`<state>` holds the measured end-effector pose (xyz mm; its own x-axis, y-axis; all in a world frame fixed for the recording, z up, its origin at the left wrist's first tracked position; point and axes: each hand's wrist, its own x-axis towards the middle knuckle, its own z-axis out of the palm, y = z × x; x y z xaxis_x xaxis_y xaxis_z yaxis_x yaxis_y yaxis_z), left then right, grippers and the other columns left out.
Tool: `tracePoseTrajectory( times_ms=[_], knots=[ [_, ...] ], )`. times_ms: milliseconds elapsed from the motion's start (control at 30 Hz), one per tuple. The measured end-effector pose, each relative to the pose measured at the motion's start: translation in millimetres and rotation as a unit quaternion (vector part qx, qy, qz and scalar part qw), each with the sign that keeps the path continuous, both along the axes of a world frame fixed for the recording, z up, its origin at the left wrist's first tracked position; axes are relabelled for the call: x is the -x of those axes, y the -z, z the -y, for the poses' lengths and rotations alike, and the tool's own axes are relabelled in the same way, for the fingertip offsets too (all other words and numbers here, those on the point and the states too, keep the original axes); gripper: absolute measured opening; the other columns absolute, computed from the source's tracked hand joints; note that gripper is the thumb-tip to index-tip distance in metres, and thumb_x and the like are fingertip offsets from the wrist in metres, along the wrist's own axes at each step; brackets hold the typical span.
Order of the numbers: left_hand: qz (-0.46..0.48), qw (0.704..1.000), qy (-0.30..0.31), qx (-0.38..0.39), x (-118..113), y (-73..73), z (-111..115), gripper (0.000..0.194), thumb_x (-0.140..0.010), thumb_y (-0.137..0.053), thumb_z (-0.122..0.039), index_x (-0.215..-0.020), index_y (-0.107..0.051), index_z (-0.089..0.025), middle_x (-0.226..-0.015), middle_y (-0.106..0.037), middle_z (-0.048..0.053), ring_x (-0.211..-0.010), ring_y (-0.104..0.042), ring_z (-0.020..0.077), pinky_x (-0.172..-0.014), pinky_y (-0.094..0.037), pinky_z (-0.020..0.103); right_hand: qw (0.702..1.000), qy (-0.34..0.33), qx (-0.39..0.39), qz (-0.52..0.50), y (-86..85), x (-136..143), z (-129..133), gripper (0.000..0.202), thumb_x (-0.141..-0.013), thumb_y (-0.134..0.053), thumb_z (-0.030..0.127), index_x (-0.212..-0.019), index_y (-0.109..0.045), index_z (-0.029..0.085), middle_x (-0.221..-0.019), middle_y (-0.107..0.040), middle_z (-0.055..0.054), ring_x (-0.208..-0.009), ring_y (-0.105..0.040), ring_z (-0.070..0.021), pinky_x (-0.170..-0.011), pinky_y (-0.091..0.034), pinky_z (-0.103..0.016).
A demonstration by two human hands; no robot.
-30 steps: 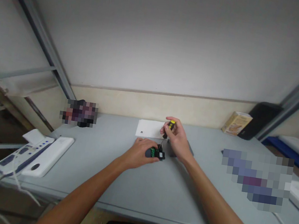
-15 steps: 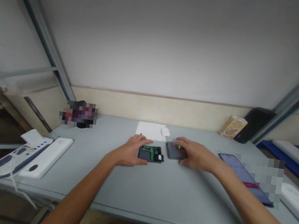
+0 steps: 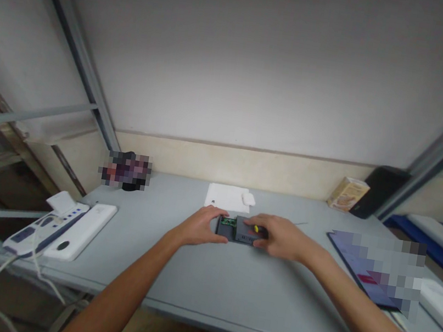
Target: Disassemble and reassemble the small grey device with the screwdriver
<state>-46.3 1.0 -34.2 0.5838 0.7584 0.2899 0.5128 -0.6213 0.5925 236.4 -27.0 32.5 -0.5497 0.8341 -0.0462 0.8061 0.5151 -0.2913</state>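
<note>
My left hand (image 3: 200, 227) grips the left end of a dark flat casing base (image 3: 223, 233) between thumb and fingers. A green circuit board (image 3: 228, 222) lies in that base, partly covered. From the right, my right hand (image 3: 283, 237) is closed around a dark grey casing cover (image 3: 245, 230) with small slots along its front side. The cover sits over the right part of the board; whether it is seated there I cannot tell. By the right fingers shows a small yellow piece (image 3: 256, 228), its kind unclear. A thin rod (image 3: 301, 223) pokes out behind that hand.
White paper (image 3: 221, 195) lies behind the hands with a small white case (image 3: 248, 198) on it. At left are a power strip (image 3: 45, 228) and a white slab (image 3: 82, 231). A tablet-like screen (image 3: 356, 269), a small box (image 3: 348, 195) and a black object (image 3: 382, 193) are at right.
My right hand has moved left with the grey cover, which now overlaps the circuit board. My left hand still grips the base. The view has shifted slightly.
</note>
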Motion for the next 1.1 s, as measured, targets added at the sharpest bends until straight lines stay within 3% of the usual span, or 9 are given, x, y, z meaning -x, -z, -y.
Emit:
tracePoseTrajectory(
  times_ms=[133, 200, 333, 467, 667, 767, 933, 1000, 1100],
  knots=[
    [0.005, 1.000, 0.000, 0.011, -3, 2.3, 1, 0.071, -0.070, -0.089, -0.047, -0.132, -0.062, -0.025, -0.128, -0.066, 0.008, -0.120, -0.060, 0.0286, -0.108, -0.046, 0.044, 1.000, -0.009, -0.016, -0.020, 14.0, 5, 17, 0.062, -0.080, -0.067, 0.023, -0.141, -0.061, 0.026, -0.131, -0.065, -0.011, -0.104, -0.069, -0.0281, -0.092, -0.051, -0.040],
    [0.010, 1.000, 0.002, 0.025, -3, 3.2, 0, 0.082, -0.065, -0.092, -0.047, -0.138, -0.060, -0.025, -0.133, -0.064, 0.009, -0.123, -0.059, 0.0296, -0.110, -0.046, 0.045, 0.999, -0.005, -0.022, -0.032, 19.1, 6, 21, 0.062, -0.082, -0.066, 0.023, -0.144, -0.058, 0.027, -0.133, -0.063, -0.011, -0.107, -0.068, -0.0282, -0.095, -0.051, -0.041],
    [0.036, 0.996, 0.032, 0.069, -3, 3.8, -1, 0.105, -0.060, -0.095, -0.042, -0.152, -0.046, -0.027, -0.152, -0.052, 0.011, -0.137, -0.051, 0.0318, -0.119, -0.038, 0.049, 0.997, -0.003, -0.044, -0.059, 26.9, 13, 21, 0.061, -0.084, -0.066, 0.023, -0.145, -0.057, 0.028, -0.141, -0.059, -0.011, -0.116, -0.065, -0.0295, -0.101, -0.050, -0.043],
    [0.060, 0.993, 0.047, 0.091, -3, 2.9, -2, 0.109, -0.062, -0.094, -0.034, -0.156, -0.040, -0.028, -0.159, -0.043, 0.012, -0.145, -0.044, 0.0317, -0.123, -0.032, 0.051, 0.995, -0.019, -0.066, -0.077, 34.2, 25, 16, 0.056, -0.086, -0.067, 0.025, -0.141, -0.061, 0.027, -0.148, -0.056, -0.012, -0.130, -0.058, -0.0326, -0.110, -0.045, -0.048],
    [0.035, 0.997, 0.042, 0.056, -3, 0.0, 1, 0.106, -0.060, -0.096, -0.038, -0.153, -0.045, -0.030, -0.151, -0.053, 0.012, -0.138, -0.050, 0.0327, -0.118, -0.037, 0.053, 0.978, -0.022, -0.064, -0.198, 26.8, 30, 11, 0.036, -0.094, -0.061, 0.036, -0.129, -0.066, 0.030, -0.145, -0.056, -0.009, -0.119, -0.063, -0.0267, -0.104, -0.049, -0.043],
    [0.018, 0.998, 0.052, 0.017, -5, -3.4, 5, 0.085, -0.067, -0.092, -0.045, -0.142, -0.056, -0.029, -0.137, -0.063, 0.009, -0.129, -0.054, 0.0304, -0.116, -0.038, 0.050, 0.926, 0.034, -0.131, -0.354, 11.2, 29, 0, 0.025, -0.101, -0.050, 0.039, -0.113, -0.066, 0.025, -0.116, -0.067, -0.010, -0.105, -0.064, -0.0231, -0.095, -0.052, -0.037],
    [0.014, 0.999, 0.036, -0.008, -6, -11.3, 8, 0.042, -0.093, -0.067, -0.042, -0.130, -0.064, -0.022, -0.122, -0.068, 0.009, -0.116, -0.059, 0.0247, -0.108, -0.044, 0.041, 0.777, 0.179, -0.204, -0.568, -3.9, 22, -33, 0.041, -0.101, -0.038, 0.059, -0.097, -0.058, 0.023, -0.085, -0.059, -0.003, -0.074, -0.057, -0.0166, -0.066, -0.050, -0.028],
    [0.010, 1.000, 0.022, -0.004, -7, -11.8, 6, 0.031, -0.102, -0.051, -0.039, -0.121, -0.068, -0.021, -0.112, -0.070, 0.008, -0.108, -0.061, 0.0230, -0.102, -0.046, 0.039, 0.755, 0.238, -0.170, -0.587, 2.9, 20, -43, 0.048, -0.098, -0.037, 0.067, -0.092, -0.057, 0.024, -0.072, -0.052, 0.000, -0.060, -0.050, -0.0138, -0.053, -0.044, -0.024],
    [0.011, 1.000, -0.026, 0.002, -10, -7.2, 3, 0.042, -0.107, -0.037, -0.042, -0.098, -0.070, -0.018, -0.095, -0.069, 0.008, -0.096, -0.062, 0.0217, -0.093, -0.049, 0.036, 0.746, 0.272, -0.075, -0.604, 24.5, 22, -52, 0.049, -0.093, -0.045, 0.071, -0.097, -0.058, 0.024, -0.062, -0.047, 0.004, -0.049, -0.044, -0.0117, -0.045, -0.036, -0.022]
  ],
)
